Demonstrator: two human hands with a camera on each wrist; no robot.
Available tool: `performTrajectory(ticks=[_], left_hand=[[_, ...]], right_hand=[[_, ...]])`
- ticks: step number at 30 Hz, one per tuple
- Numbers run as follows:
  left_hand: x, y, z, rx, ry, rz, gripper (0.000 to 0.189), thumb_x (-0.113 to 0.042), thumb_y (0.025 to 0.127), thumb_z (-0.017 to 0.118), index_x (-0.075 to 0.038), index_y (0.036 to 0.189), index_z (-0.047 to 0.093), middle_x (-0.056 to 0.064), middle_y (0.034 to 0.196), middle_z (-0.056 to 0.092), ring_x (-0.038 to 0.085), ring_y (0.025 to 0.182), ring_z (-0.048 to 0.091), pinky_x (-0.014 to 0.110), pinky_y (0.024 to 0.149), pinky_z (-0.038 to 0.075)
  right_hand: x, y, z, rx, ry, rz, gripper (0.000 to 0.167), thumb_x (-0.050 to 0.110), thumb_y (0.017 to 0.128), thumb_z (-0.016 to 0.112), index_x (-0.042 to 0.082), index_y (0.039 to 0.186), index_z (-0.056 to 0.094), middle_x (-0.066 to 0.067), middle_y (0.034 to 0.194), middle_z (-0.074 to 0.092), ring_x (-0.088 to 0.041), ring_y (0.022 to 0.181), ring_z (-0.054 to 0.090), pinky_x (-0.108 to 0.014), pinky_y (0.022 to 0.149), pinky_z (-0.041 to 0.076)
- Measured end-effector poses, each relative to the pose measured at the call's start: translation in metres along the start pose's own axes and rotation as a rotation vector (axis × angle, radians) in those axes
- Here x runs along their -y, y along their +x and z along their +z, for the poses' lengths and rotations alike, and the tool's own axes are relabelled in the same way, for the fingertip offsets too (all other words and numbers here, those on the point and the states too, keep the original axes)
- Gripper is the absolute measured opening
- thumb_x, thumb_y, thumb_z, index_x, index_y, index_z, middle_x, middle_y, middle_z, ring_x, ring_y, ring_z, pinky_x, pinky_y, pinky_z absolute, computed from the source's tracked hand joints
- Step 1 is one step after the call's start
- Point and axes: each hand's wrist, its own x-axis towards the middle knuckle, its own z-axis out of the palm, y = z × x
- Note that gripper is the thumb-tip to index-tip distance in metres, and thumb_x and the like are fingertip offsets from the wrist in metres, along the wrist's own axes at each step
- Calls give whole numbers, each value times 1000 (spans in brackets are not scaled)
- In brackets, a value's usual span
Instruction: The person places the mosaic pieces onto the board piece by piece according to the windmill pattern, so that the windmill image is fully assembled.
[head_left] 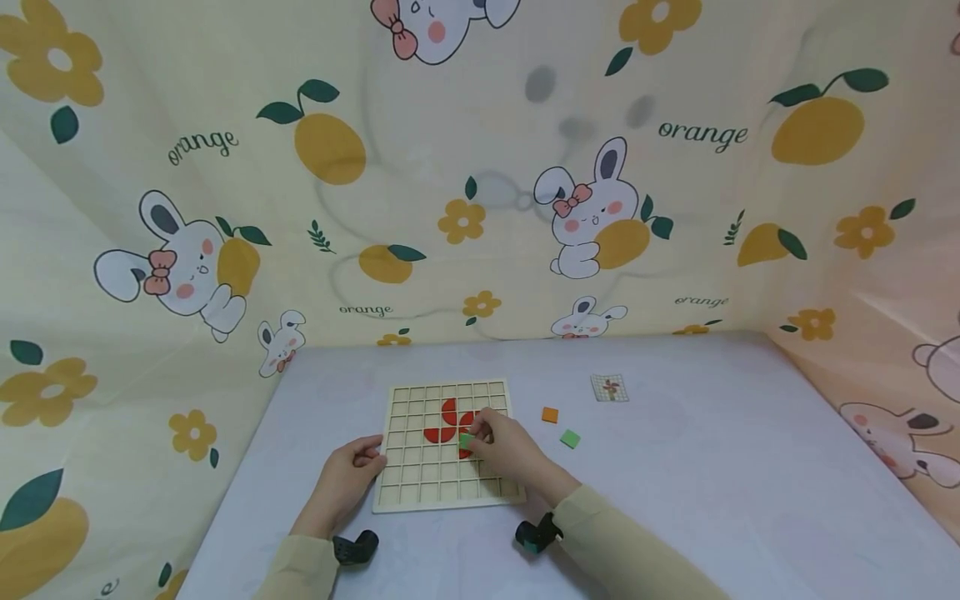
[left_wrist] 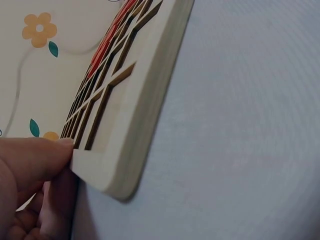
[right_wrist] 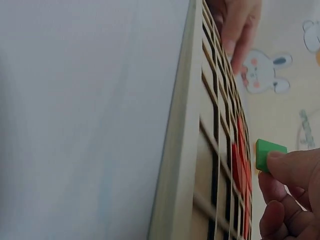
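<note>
A pale wooden grid board [head_left: 390,506] lies on the table, with several red quarter-round pieces [head_left: 432,435] in cells around its middle. Over those pieces, my right hand [head_left: 512,450] pinches a small green square tile [right_wrist: 265,154] between thumb and fingers. The tile is held above the grid in the right wrist view. At the board's left edge, my left hand [head_left: 347,479] holds the rim, its thumb on the frame and its fingers curled beside it. Part of the red pattern is hidden behind my right hand.
To the right of the board lie an orange square tile [head_left: 550,414] and another green tile [head_left: 570,438]. Farther back is a small card [head_left: 610,387] printed with a grid and red figure. A patterned curtain [head_left: 480,167] stands behind the white-covered table [head_left: 712,467].
</note>
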Motion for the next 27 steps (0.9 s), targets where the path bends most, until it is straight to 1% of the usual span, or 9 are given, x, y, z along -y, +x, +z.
performTrajectory(ticks=[4, 9, 17, 23, 27], left_hand=[[1, 1, 1, 6, -1, 3, 40, -16, 92, 66, -12, 132, 59, 5, 104, 56, 20, 90, 51, 31, 73, 45], [0, 1, 2, 7, 5, 0, 40, -16, 93, 65, -12, 132, 58, 5, 104, 56, 19, 90, 51, 32, 74, 45], [-1, -1, 1, 1, 5, 3, 40, -16, 92, 66, -12, 131, 59, 4, 103, 56, 19, 90, 51, 29, 72, 45], [1, 0, 1, 0, 5, 11, 40, -14, 92, 65, -10, 132, 59, 5, 103, 56, 19, 89, 51, 31, 73, 45], [2, 1, 1, -1, 5, 19, 40, -13, 92, 65, -9, 132, 58, 5, 104, 57, 19, 89, 51, 32, 74, 45]], right_hand=[[12, 2, 12, 14, -19, -2, 11, 20, 92, 67, 16, 94, 56, 4, 80, 56, -13, 71, 51, -27, 58, 42], [14, 5, 22, 13, -99, -5, 12, 21, 91, 68, 20, 90, 56, 6, 76, 56, -12, 69, 51, -27, 60, 43], [17, 4, 26, -19, -148, -28, 11, 20, 90, 70, 19, 88, 59, 6, 75, 55, -12, 68, 50, -27, 60, 43], [15, 6, 29, -22, -185, -22, 10, 21, 90, 70, 21, 88, 60, 7, 75, 54, -11, 68, 50, -26, 59, 43], [15, 7, 30, -25, -204, -21, 9, 20, 89, 70, 20, 90, 61, 7, 74, 54, -11, 68, 49, -26, 58, 42]])
